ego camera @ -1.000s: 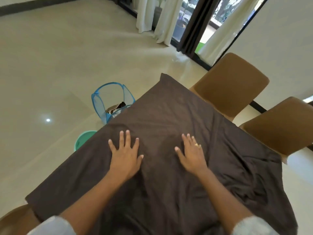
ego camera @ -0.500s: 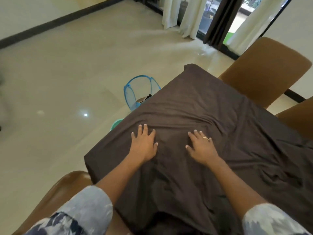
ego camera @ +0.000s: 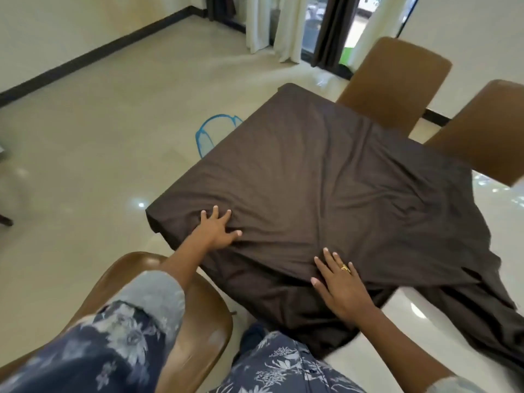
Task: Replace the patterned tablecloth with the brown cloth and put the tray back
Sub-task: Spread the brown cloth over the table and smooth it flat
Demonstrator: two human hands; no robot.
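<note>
Both grips lie flat with fingers spread, clamped on nothing. The left grip (ego camera: 217,228) presses the brown cloth (ego camera: 326,171) by the desk's corner, and the right grip (ego camera: 340,282) presses it closer in. Bunched slack lies rightward of the right grip, beside bare desk (ego camera: 419,310) - that hand is nearer. No tray in view.

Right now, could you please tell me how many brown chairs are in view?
3: far chair behind the brown cloth, right chair beside it, near chair at the bottom left. Others may be hidden.
</note>
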